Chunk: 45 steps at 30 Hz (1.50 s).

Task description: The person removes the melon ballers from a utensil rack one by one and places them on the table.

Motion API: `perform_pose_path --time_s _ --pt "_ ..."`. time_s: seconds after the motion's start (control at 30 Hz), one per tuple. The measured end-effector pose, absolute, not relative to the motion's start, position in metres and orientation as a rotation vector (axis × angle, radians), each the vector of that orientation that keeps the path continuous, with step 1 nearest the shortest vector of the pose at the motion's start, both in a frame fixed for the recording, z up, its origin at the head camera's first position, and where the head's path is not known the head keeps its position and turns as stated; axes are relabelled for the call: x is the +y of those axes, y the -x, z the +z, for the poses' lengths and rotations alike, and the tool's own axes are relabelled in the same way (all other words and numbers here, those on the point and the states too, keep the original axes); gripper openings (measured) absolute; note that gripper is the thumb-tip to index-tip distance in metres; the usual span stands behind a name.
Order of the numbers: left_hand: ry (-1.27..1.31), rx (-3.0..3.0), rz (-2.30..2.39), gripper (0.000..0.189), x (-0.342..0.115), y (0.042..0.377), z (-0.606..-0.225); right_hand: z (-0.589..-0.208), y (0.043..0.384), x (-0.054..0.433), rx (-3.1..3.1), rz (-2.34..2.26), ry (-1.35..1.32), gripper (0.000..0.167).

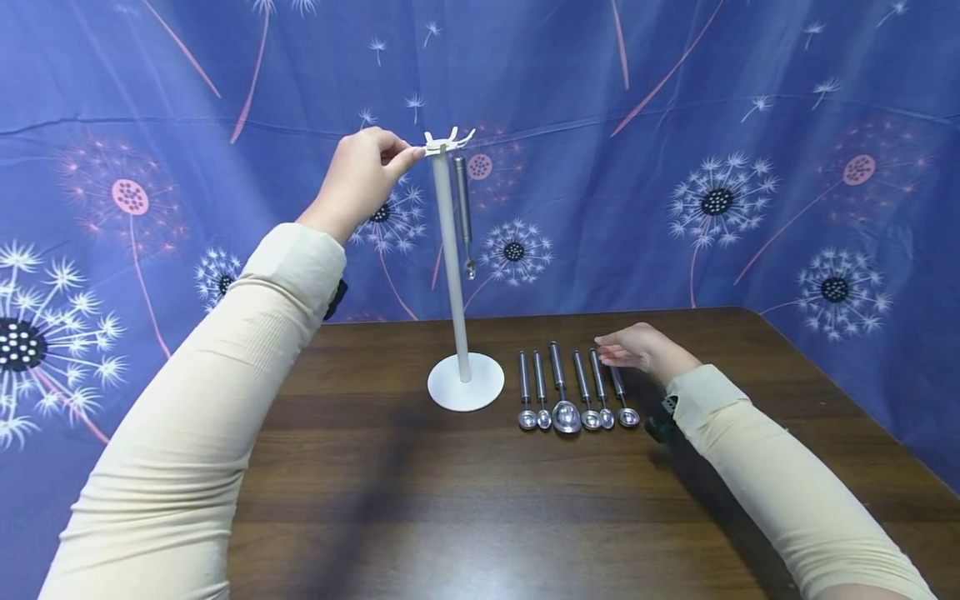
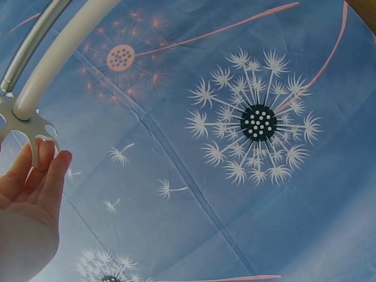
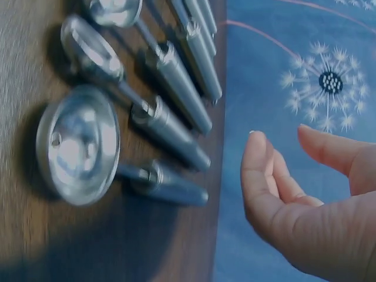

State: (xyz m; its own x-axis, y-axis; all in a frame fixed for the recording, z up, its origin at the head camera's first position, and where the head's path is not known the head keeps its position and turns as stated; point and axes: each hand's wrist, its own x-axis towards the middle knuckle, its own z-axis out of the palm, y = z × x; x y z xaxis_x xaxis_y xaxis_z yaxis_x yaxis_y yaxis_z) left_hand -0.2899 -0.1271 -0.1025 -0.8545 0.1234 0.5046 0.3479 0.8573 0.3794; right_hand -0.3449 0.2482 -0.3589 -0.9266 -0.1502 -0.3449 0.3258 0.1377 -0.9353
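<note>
A white stand [image 1: 453, 267] with a round base and a pronged top rises from the table. At its top, my left hand [image 1: 369, 177] pinches one of the hooks [image 2: 34, 147] between thumb and fingers. From another hook hangs a metal measuring spoon [image 1: 463, 208], bowl down. Several more metal measuring spoons [image 1: 566, 417] lie in a row right of the base, handles pointing away from me. Over the right end of that row is my right hand [image 1: 639, 348], fingers loosely bent with a gap to the thumb. In the right wrist view it holds nothing, beside the handle ends of the nearest spoons [image 3: 79, 147].
The brown wooden table [image 1: 480, 508] carries the stand and the spoons near its far edge. Behind it hangs a blue cloth [image 1: 600, 208] printed with dandelions. Dark wrist devices show at both cuffs.
</note>
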Motion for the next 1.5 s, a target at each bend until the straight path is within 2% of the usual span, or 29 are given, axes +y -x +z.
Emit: perform_pose_path --time_s 0.2,0.4,0.87,1.33,1.5 --pt "0.336 -2.597 -0.68 0.047 -0.128 0.29 -0.095 -0.353 0.347 0.236 2.056 -1.893 -0.055 0.039" --pt "0.325 -2.633 -0.719 0.048 -0.129 0.29 -0.092 -0.343 0.348 0.222 2.069 -1.927 0.0 0.05" --pt "0.321 -2.653 -0.812 0.047 -0.13 0.29 -0.091 -0.308 0.346 0.173 2.094 -1.957 0.097 0.049" --pt "0.304 -2.655 -0.793 0.047 -0.131 0.29 -0.089 -0.254 0.343 0.12 2.027 -2.113 0.187 0.047" --pt "0.302 -2.668 -0.785 0.048 -0.13 0.289 -0.089 -0.236 0.34 0.102 2.002 -2.118 0.298 0.047"
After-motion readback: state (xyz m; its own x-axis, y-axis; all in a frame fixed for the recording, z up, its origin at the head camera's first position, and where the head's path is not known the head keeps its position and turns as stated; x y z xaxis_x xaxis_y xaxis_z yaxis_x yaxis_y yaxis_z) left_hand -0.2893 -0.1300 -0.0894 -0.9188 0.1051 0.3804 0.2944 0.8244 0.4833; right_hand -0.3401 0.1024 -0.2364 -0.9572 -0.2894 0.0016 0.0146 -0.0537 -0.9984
